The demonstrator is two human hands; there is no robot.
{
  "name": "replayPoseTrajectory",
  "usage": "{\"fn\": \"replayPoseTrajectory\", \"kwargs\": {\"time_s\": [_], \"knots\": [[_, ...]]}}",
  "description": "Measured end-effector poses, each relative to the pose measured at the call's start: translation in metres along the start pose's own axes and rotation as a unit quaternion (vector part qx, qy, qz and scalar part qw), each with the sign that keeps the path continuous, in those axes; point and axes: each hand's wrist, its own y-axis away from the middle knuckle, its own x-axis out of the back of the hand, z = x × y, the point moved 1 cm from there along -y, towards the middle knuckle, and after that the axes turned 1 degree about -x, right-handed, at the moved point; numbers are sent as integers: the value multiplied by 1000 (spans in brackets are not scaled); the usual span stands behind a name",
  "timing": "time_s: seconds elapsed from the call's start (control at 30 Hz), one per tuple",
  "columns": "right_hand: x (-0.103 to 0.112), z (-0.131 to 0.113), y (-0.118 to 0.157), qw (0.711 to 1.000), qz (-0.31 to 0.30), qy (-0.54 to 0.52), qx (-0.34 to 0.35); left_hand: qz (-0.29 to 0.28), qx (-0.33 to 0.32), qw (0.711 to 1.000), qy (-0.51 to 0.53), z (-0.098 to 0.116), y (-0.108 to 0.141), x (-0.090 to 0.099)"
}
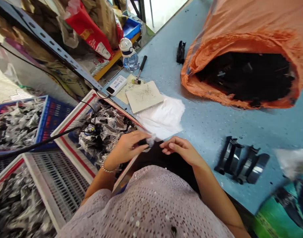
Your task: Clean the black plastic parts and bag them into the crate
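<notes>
My left hand (131, 147) is closed around a small black part in clear plastic wrapping (150, 141), above the edge of a crate at my lap. Just to the right, my right hand (178, 148) is loosely curled, its fingers a little apart and nothing visible in them. Behind both hands lies a stack of thin white plastic bags (166, 117) on the blue table (201, 129). Several glossy black curved plastic parts (242, 160) stand in a row to the right of my right hand.
A large orange sack (191, 74) of black parts lies open at the back right. Crates (77, 155) of wrapped parts stand at the left. A hammer (141, 67), water bottle (129, 56), beige board (144, 96), white device (116, 86) and another black part (181, 52) are on the table.
</notes>
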Motion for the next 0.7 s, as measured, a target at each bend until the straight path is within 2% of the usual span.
{"fn": "replayPoseTrajectory", "kwargs": {"time_s": [0.07,0.13,0.23,0.3,0.33,0.4,0.5,0.53,0.57,0.6,0.63,0.7], "knots": [[7,3,1,999,45,-3,5,-26,102,993,-46,-35,15,27],[14,9,-1,995,95,-10,16,-37,221,968,-114,-91,22,50],[18,19,-4,992,121,-18,22,17,399,887,-233,-178,23,78],[15,24,-3,992,125,-19,25,62,455,843,-280,-216,17,90],[13,25,-2,991,127,-18,27,75,465,833,-290,-227,12,92],[14,24,3,991,132,2,35,73,465,832,-295,-237,3,90],[30,14,27,972,178,139,57,97,429,851,-286,-231,-9,72],[38,8,41,949,217,221,54,125,404,863,-277,-225,-12,63],[48,3,57,910,270,311,34,157,376,874,-267,-215,-15,53],[57,-3,75,855,331,399,-7,187,343,885,-254,-203,-18,41],[65,-8,92,788,387,474,-65,207,306,898,-238,-187,-22,28],[77,-13,119,655,455,571,-196,197,222,934,-199,-149,-36,-5]]}}
